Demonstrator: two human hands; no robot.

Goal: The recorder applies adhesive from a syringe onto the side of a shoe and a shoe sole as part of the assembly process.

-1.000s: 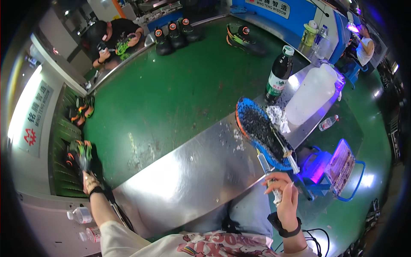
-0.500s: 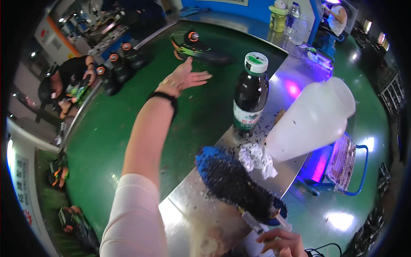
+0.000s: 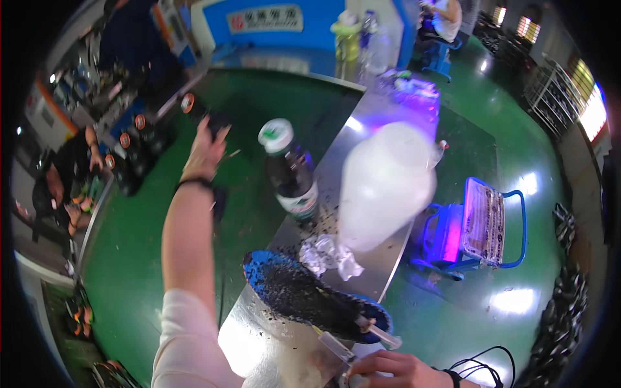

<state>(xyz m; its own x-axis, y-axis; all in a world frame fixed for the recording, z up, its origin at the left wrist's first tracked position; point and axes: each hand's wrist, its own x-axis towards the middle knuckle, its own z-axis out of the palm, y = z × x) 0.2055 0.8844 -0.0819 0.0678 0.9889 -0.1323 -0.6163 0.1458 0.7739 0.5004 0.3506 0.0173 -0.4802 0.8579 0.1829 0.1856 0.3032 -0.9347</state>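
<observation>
My left hand (image 3: pixel 206 154) is stretched out across the green table, its fingers around the front part of a dark shoe (image 3: pixel 213 118) that has an orange round mark. The fingers are partly blurred. At the lower edge, my right hand (image 3: pixel 394 370) is closed around a slim, translucent, syringe-like tool (image 3: pixel 337 348) with a thin tip. Just beyond it lies a blue, foot-shaped insole (image 3: pixel 260 264) covered with black scraps. A second translucent piece (image 3: pixel 383 334) rests on the near end of that insole.
Several dark shoes (image 3: pixel 134 155) line the table's left edge, where another person (image 3: pixel 61 181) works. A dark bottle (image 3: pixel 291 174), a white plastic jug (image 3: pixel 383 187) and crumpled tissue (image 3: pixel 328 255) stand or lie beyond the insole. A blue-framed chair (image 3: pixel 482 223) is at the right.
My left hand has closed on the shoe, which has shifted left toward the shoes at the table's edge. My view has turned, and the right hand keeps its hold on the tool.
</observation>
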